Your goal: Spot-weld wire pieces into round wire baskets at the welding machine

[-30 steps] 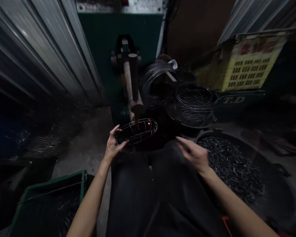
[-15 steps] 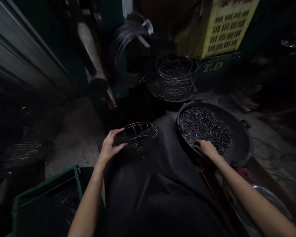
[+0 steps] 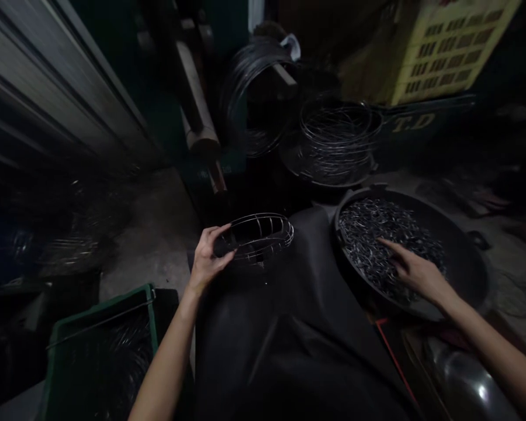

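A round wire frame [image 3: 269, 234], made of thin hoops joined by short cross-wires, is held on its left side by my left hand [image 3: 210, 254]. The thumb is at the lower hoop and the fingers at the upper one. Over a dark, shallow pan [image 3: 462, 269] on the right is my right hand [image 3: 416, 272]. Its index finger stretches out across a heap of small bent metal pieces [image 3: 368, 228], with the other fingers partly curled below. I see nothing held in it.
Wire hoops [image 3: 339, 131] are piled in another pan behind. A wire coil [image 3: 241, 76] hangs beside a metal machine part [image 3: 197, 111]. A yellow crate [image 3: 447, 55] stands at back right, a green crate [image 3: 100, 310] at lower left. Dark cloth [image 3: 298, 327] covers my lap.
My right hand has moved from the pan's near left edge further over the metal pieces, and its index finger has stretched out. My left hand keeps the wire frame. The view has shifted left.
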A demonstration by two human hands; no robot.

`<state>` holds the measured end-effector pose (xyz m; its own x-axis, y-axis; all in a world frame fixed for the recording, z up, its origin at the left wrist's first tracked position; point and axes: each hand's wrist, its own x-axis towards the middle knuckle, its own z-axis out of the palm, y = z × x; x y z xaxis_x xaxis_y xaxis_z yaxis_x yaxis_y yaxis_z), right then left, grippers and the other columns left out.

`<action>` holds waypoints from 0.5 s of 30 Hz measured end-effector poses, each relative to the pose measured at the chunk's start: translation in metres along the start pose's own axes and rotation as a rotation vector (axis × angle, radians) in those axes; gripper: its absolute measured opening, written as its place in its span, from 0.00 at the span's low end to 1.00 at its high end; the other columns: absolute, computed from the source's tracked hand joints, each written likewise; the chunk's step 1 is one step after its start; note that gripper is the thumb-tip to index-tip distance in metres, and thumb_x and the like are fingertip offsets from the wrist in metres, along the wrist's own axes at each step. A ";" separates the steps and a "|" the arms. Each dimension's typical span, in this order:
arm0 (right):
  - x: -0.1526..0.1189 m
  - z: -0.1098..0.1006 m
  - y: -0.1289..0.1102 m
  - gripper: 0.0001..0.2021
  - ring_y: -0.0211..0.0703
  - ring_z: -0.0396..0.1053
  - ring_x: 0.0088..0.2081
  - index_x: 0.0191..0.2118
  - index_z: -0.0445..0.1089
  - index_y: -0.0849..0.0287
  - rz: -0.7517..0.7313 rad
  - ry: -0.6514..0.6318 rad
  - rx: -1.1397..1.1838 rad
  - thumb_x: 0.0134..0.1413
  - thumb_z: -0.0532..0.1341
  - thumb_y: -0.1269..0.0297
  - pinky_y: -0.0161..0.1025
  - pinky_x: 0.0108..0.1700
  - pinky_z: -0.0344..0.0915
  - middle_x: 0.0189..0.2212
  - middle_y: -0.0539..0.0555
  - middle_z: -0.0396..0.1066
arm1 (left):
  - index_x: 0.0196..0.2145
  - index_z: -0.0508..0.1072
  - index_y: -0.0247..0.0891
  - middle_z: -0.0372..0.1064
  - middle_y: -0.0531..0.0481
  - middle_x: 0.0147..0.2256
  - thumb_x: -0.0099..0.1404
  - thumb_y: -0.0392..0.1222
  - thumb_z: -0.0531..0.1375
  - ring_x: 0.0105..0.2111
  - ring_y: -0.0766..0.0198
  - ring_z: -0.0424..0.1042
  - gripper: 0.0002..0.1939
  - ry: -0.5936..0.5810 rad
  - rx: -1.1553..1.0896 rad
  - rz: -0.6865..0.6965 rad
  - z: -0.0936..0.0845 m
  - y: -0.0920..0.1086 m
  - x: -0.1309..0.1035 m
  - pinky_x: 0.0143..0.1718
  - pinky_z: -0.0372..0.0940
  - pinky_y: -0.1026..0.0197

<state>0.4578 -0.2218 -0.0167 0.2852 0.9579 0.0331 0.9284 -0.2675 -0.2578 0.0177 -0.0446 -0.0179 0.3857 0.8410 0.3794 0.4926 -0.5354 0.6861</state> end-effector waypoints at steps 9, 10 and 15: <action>0.057 -0.028 -0.213 0.16 0.36 0.70 0.26 0.49 0.70 0.56 -0.290 -0.344 0.842 0.57 0.55 0.63 0.34 0.28 0.68 0.32 0.51 0.74 | 0.54 0.65 0.45 0.61 0.46 0.46 0.55 0.36 0.63 0.47 0.56 0.66 0.28 0.021 0.091 0.057 -0.005 0.015 0.022 0.50 0.65 0.52; 0.062 -0.023 -0.227 0.13 0.37 0.72 0.28 0.45 0.73 0.57 -0.350 -0.320 0.814 0.58 0.54 0.65 0.35 0.31 0.69 0.33 0.51 0.75 | 0.54 0.65 0.45 0.61 0.46 0.46 0.55 0.35 0.63 0.47 0.56 0.66 0.29 0.008 0.096 0.056 -0.005 0.016 0.021 0.50 0.65 0.52; 0.082 0.003 -0.257 0.14 0.39 0.74 0.39 0.49 0.71 0.57 -0.707 0.028 0.298 0.58 0.58 0.64 0.33 0.37 0.68 0.44 0.54 0.75 | 0.55 0.63 0.46 0.60 0.46 0.48 0.56 0.34 0.61 0.51 0.54 0.63 0.29 -0.025 0.091 0.055 -0.013 0.019 0.018 0.53 0.63 0.50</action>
<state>0.2417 -0.0736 0.0499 -0.3431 0.8866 0.3101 0.7898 0.4510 -0.4157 0.0239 -0.0387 0.0105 0.4329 0.8086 0.3984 0.5384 -0.5864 0.6052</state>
